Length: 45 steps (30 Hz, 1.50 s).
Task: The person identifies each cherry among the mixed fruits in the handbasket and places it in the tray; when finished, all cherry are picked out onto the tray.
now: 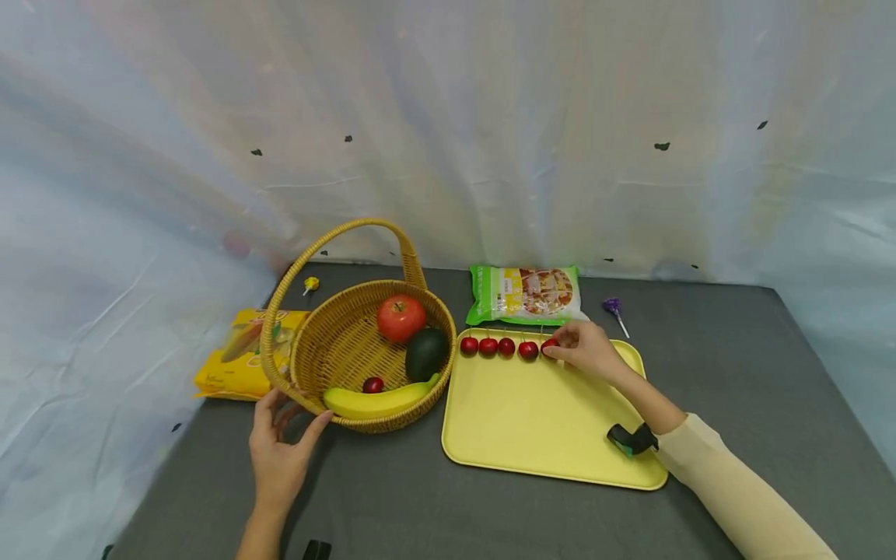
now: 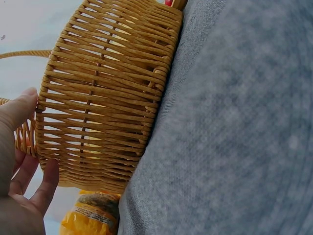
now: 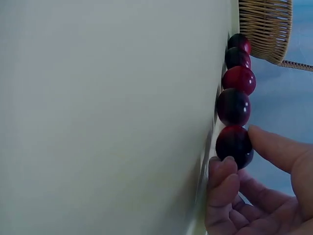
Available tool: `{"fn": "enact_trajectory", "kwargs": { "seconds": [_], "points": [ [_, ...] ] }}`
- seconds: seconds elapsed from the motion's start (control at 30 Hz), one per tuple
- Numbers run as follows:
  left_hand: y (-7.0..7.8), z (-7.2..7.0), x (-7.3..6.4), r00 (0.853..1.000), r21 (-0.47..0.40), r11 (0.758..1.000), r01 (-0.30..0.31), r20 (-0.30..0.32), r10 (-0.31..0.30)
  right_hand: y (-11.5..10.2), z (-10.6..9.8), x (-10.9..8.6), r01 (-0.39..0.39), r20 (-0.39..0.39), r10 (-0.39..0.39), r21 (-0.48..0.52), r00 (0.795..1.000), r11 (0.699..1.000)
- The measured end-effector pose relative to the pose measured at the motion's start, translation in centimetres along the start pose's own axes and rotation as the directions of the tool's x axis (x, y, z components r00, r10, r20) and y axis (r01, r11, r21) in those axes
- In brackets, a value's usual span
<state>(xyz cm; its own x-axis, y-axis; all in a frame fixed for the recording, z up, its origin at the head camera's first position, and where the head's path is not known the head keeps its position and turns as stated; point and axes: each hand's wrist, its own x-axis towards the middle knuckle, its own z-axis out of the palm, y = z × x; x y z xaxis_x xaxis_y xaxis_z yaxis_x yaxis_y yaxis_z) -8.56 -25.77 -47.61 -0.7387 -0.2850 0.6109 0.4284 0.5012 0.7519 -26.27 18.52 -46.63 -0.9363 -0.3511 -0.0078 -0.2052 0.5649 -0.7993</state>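
Observation:
A row of dark red cherries (image 1: 488, 348) lies along the far edge of a yellow tray (image 1: 532, 420). My right hand (image 1: 584, 350) pinches the rightmost cherry (image 3: 234, 146) between thumb and fingers, close beside its neighbour in the row. To the left stands a wicker basket (image 1: 343, 311) with a tall hoop handle. My left hand (image 1: 280, 455) grips its near-left rim by the foot of the handle, thumb on the rim and fingers outside. Inside the basket are a red apple (image 1: 401, 318), a dark green avocado (image 1: 427, 354), a banana (image 1: 381, 401) and one cherry (image 1: 373, 385).
Behind the tray lies a green-and-white food packet (image 1: 525, 295), with a purple lollipop (image 1: 616, 315) to its right. A yellow packet (image 1: 241, 358) lies left of the basket, and a yellow lollipop (image 1: 311, 285) lies behind it. Pale sheeting (image 1: 490, 140) hangs behind the grey table (image 1: 735, 373).

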Motion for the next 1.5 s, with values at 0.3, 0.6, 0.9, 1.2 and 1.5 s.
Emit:
{"fn": "enact_trajectory", "kwargs": {
  "seconds": [0.3,0.6,0.9,1.2,1.5],
  "points": [
    [-0.2,0.0,-0.1,1.000,-0.018,1.000,-0.024,-0.010,0.024,-0.2,0.2,-0.2,-0.007,0.042,0.007,0.006,0.999,1.000],
    [0.0,0.0,-0.1,1.000,-0.007,1.000,0.010,0.003,-0.010,-1.0,-0.3,-0.3,0.007,0.019,-0.005,-0.069,1.000,0.998],
    [-0.1,0.0,-0.3,0.999,-0.021,1.000,-0.020,-0.027,0.019,-8.7,2.2,3.8,0.364,0.016,-0.364,-0.023,0.931,0.931],
    [-0.3,0.0,0.2,1.000,0.017,1.000,-0.007,0.004,0.007,-20.4,9.3,9.5,0.497,0.737,-0.467,0.205,0.488,0.843],
    [-0.2,-0.2,0.0,1.000,0.009,1.000,0.007,0.013,-0.007,-22.9,14.6,12.3,0.381,0.941,-0.149,0.023,0.304,0.924]
  ]
}}
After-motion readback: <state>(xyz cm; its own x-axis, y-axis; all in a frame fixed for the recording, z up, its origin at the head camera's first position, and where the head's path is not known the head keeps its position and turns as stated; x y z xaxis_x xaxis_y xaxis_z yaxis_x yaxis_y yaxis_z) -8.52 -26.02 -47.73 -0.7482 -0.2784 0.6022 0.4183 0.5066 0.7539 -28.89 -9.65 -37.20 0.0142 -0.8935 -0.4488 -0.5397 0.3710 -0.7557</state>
